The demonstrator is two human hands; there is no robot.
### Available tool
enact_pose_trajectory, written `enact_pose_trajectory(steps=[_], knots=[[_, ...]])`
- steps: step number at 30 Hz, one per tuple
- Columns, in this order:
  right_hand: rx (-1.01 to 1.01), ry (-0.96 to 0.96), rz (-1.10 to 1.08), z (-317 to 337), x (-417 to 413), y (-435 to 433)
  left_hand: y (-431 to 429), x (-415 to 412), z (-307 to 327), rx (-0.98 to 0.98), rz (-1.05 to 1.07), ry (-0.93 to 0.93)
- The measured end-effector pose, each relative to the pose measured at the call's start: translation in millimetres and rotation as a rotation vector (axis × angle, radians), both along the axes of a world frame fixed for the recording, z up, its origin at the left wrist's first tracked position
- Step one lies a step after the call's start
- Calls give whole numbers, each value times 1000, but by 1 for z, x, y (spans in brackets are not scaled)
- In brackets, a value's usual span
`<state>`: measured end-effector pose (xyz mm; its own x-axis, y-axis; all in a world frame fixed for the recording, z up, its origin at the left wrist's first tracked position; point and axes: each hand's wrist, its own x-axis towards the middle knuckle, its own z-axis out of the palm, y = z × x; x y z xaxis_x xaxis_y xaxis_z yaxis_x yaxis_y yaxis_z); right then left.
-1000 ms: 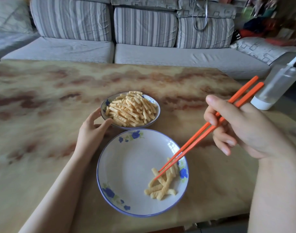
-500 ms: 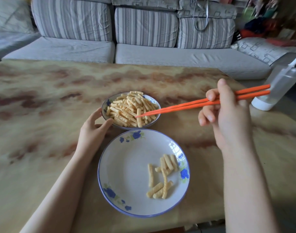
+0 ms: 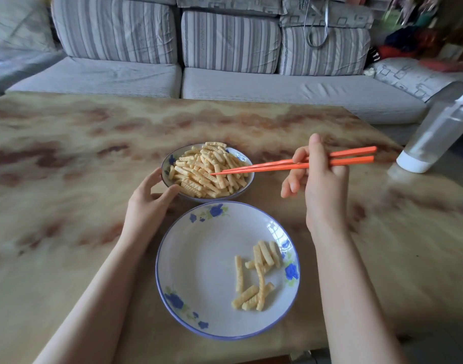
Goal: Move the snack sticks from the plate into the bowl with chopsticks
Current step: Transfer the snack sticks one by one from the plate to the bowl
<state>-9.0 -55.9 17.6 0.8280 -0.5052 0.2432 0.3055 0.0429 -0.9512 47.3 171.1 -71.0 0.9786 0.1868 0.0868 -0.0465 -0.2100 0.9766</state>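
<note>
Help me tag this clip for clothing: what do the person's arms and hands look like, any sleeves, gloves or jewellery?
Both are bare. The left hand and right hand wear no gloves, and no ring shows on the fingers in view. The left forearm and right forearm are uncovered to the frame's lower edge: no sleeve, watch or bracelet shows at either wrist.

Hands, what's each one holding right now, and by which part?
The right hand pinches the chopsticks in their rear half, toward the thick ends. The left hand cups the bowl by its near left wall.
</note>
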Motion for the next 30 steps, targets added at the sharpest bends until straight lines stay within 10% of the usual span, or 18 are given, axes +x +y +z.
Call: enact_pose_trajectory(steps=[30], knots=[[-405,237,403,39,-47,-46,0,0,0,42,-1,-32]])
